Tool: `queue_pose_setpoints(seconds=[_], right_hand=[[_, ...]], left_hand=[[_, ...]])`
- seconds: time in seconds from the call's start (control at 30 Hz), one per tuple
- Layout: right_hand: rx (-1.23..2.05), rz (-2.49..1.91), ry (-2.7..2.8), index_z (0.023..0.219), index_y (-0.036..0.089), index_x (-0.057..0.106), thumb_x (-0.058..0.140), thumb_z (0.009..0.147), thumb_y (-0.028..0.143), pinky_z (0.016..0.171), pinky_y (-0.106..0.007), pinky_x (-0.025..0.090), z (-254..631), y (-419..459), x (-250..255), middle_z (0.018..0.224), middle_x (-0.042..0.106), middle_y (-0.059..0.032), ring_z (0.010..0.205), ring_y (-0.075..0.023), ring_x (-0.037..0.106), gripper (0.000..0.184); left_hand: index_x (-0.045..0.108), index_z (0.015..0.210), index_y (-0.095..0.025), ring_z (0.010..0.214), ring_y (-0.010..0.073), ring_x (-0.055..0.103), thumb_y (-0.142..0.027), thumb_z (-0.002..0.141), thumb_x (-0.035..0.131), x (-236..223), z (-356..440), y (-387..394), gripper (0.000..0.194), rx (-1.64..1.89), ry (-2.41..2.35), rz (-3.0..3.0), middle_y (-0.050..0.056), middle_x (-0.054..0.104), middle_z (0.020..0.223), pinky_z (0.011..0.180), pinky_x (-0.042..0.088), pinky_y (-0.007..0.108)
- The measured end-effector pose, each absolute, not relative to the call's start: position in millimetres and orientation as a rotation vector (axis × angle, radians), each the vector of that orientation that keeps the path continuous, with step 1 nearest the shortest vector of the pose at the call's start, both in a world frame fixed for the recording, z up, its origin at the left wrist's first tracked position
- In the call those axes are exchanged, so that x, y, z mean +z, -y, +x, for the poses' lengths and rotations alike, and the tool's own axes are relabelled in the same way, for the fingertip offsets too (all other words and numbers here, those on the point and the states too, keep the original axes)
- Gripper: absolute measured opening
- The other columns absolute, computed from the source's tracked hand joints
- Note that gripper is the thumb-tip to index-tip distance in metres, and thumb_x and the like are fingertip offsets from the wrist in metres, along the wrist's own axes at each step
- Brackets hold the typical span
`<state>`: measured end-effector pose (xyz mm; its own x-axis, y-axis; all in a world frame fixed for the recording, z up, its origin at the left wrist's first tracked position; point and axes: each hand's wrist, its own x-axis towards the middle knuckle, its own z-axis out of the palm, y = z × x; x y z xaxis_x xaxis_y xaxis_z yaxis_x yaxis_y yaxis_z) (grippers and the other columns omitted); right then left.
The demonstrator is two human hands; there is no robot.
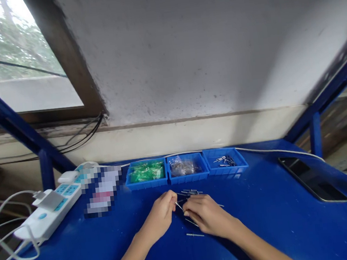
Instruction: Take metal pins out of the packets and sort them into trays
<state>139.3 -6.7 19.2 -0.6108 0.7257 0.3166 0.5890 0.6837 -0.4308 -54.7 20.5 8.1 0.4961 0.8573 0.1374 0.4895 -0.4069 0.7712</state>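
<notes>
A thin metal blind rivet (179,206) spans the gap between my two hands above the blue table. My left hand (163,214) is closed, with its fingertips pinched at one end of the rivet. At the opposite end are the bent fingers of my right hand (208,217), closed around it and partly hiding it. Several similar rivets (192,192) lie loosely just beyond the hands. Another rivet (195,235) rests on the table nearer to me, and a few more are partly covered by my right hand.
Three blue bins stand along the back: one with green packets (146,171), one with clear bags (183,166), one with rivets (224,161). A power strip (50,215) with white cables lies left, beside a blurred item (104,191). A dark phone (312,179) lies right.
</notes>
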Motion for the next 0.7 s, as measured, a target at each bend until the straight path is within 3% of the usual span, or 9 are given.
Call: queue_pose_setpoints(seconds=[0.43, 0.6, 0.7], right_hand=[[0.316, -1.104, 2.385, 0.084, 0.019, 0.055, 0.041, 0.089, 0.016, 0.066, -0.028, 0.038, 136, 5, 15, 0.073, 0.061, -0.0038, 0.068, -0.0167, 0.053, 0.015], [0.486, -1.241, 2.114, 0.073, 0.019, 0.05, 0.04, 0.089, 0.017, 0.061, -0.025, 0.036, 139, 4, 22, 0.066, 0.056, -0.0001, 0.063, -0.0139, 0.051, 0.019], [0.584, -1.236, 2.034, 0.072, 0.019, 0.049, 0.037, 0.091, 0.018, 0.061, -0.023, 0.037, 142, 3, 23, 0.066, 0.055, 0.0011, 0.061, -0.0122, 0.051, 0.022]], left_hand=[[0.041, 0.07, -0.02, 0.053, 0.0125, 0.046, -0.034, 0.097, 0.026, 9, -52, -19, 0.033, 0.764, -1.163, 2.021, -0.004, 0.046, 0.058, 0.056, 0.036, 0.024], [0.052, 0.099, -0.021, 0.074, 0.0148, 0.058, -0.03, 0.093, 0.039, 16, -52, -18, 0.016, 0.88, -1.116, 2.013, 0.001, 0.061, 0.081, 0.071, 0.043, 0.025], [0.056, 0.093, -0.021, 0.079, 0.0153, 0.058, -0.026, 0.09, 0.044, 20, -53, -18, 0.013, 0.913, -1.069, 2.079, 0.002, 0.062, 0.087, 0.074, 0.044, 0.025]])
